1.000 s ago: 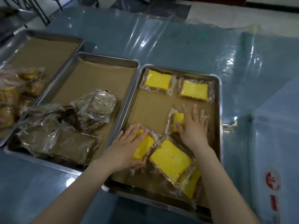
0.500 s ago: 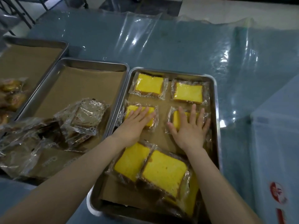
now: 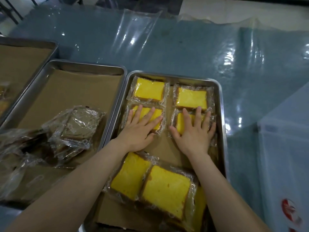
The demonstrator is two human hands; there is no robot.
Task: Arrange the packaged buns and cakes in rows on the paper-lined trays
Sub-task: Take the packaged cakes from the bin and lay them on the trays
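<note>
Far left: a shallow rectangular steel tray (image 3: 50,44) lined with matte brown paper. Some wrapped items sit at its left edge, too blurred to identify.

Next: a second rectangular steel tray (image 3: 87,64) with a brown paper liner (image 3: 75,91), creased at the far end. On its near-left part is a loose heap of brown cake slices in crinkled clear wrappers (image 3: 80,124), overlapping, the film glossy.

Centre-right: a third steel tray with rounded corners (image 3: 221,114), dull sheen.
- Far row: two squarish yellow sponge slices in clear film, the far-left slice (image 3: 148,89) and the far-right slice (image 3: 191,97), side by side with a narrow gap.
- Second row: the left hand (image 3: 138,131) lies flat, fingers straight and spread, pressing on a wrapped yellow slice (image 3: 158,111) whose film meets the far-left slice's wrapper.
- The right hand (image 3: 194,134) is also flat and spread, on another wrapped yellow slice (image 3: 180,123) just beside the far-right slice. Neither hand grips anything.
- Near end: a skewed cluster of wrapped yellow slices (image 3: 165,190), overlapping.

Right: a wrinkled, shiny clear plastic sheet over the blue-grey tabletop (image 3: 184,47), and a white box with a red mark (image 3: 284,164) at the edge.
</note>
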